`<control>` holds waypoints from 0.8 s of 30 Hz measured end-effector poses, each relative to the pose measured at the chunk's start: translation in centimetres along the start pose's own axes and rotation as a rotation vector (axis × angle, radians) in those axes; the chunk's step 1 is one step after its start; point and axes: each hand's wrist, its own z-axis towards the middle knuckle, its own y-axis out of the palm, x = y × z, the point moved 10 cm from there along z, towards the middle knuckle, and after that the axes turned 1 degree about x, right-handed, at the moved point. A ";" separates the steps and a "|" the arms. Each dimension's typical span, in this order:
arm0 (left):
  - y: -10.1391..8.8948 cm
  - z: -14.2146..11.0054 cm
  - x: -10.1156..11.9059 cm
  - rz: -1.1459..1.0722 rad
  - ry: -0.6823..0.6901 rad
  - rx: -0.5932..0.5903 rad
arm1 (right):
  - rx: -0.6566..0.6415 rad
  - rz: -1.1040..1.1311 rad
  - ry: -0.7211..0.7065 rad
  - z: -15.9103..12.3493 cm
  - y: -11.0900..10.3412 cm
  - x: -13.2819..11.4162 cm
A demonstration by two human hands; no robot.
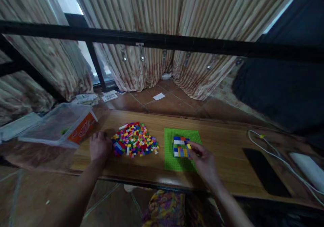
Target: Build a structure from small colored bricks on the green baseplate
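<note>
A plate [169, 163] likely steadies the build [180, 146], right hand [204, 161] pinching a brick [189, 146] — left hand [100, 146] by the pile [135, 140], grip unclear.

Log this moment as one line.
left hand: at left edge of loose brick pile | right hand: touching yellow brick | multicolored brick structure: on green studded baseplate

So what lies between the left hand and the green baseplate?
In the head view, the pile of loose coloured bricks lies there, then a narrow strip of wooden tabletop before the green baseplate.
</note>
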 end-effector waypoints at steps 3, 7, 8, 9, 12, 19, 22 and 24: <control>0.2 0.2 -0.1 0.001 0.014 0.005 | 0.040 -0.052 -0.005 1.9 -1.7 0.0; 0.1 0.4 0.0 -0.001 0.035 0.019 | -0.024 -0.285 -0.056 3.8 -1.4 -0.8; 0.0 0.4 0.0 -0.005 0.038 0.021 | -0.042 -0.359 -0.078 4.1 -1.1 -1.1; 0.0 0.4 0.0 -0.010 0.035 0.024 | -0.052 -0.431 -0.099 4.3 -0.8 -1.5; -0.1 0.4 -0.1 -0.023 0.012 0.025 | -0.052 -0.612 -0.135 4.7 0.0 -2.4; 0.1 0.5 -0.2 -0.015 -0.004 0.013 | -0.061 -0.765 -0.202 4.5 1.2 -3.6; 0.2 0.5 -0.2 -0.005 0.011 0.014 | -0.120 -0.742 -0.219 4.4 1.6 -3.5; 0.3 0.5 -0.2 0.003 0.019 0.023 | -0.173 -0.716 -0.219 4.4 1.8 -3.3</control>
